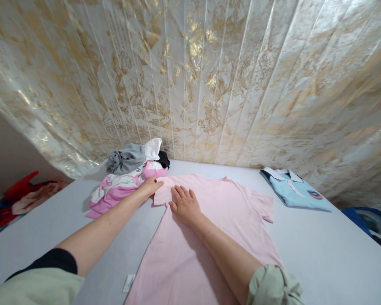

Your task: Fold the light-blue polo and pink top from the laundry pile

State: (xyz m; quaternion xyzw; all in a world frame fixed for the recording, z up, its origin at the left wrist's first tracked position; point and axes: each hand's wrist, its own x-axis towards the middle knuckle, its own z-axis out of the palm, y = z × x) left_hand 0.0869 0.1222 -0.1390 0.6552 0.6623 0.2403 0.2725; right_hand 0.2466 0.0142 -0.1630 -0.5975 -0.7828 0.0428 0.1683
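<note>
A pale pink T-shirt (pixel 222 212) lies spread flat on the grey table (pixel 320 245), neck toward the wall. My right hand (pixel 184 204) rests palm down on its upper left part, fingers stretched out flat. My left hand (pixel 150 186) reaches to the shirt's left sleeve; its fingers curl at the sleeve's edge and seem to pinch the cloth. The shirt's right sleeve lies flat and untouched. A white label (pixel 128 283) sticks out at the hem near me.
A heap of unfolded clothes (pixel 130 176), pink, grey, white and black, lies just left of the shirt by the wall. A folded light blue polo shirt (pixel 295 189) sits at the table's far right. More cloth lies off the table at left (pixel 22 199) and right (pixel 371 224).
</note>
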